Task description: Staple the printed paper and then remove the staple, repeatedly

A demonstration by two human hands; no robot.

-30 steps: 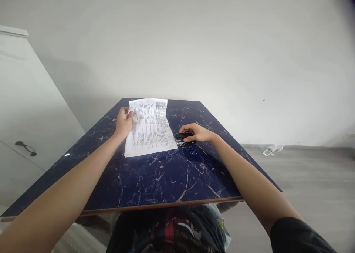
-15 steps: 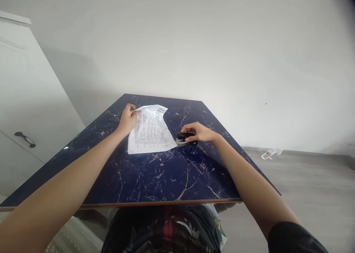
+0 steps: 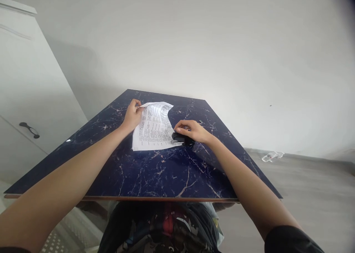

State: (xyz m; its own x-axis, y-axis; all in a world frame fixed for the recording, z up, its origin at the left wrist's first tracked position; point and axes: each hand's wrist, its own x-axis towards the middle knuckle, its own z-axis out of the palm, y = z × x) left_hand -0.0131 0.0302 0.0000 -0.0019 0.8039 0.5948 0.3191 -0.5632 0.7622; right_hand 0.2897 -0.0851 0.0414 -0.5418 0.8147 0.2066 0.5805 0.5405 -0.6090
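Printed white paper (image 3: 154, 129) lies partly raised and curled over the dark blue marbled table (image 3: 155, 175). My left hand (image 3: 133, 116) pinches its upper left edge between thumb and fingers. At the paper's lower right corner is a black stapler (image 3: 181, 138), its front end over that corner. My right hand (image 3: 191, 130) is on top of the stapler, fingers bent over it and the thumb along its upper arm. The stapler's rear is partly in the hand's shadow.
A small dark object (image 3: 200, 122) lies behind my right hand. On the left stands a white cabinet (image 3: 36, 79) with a dark handle. A pale wall rises behind the table. Clear plastic (image 3: 273, 156) lies on the floor at right.
The stapler has moved left onto the paper's corner, with my right hand moving along. My left hand still pinches the paper. The whole view has shifted slightly.
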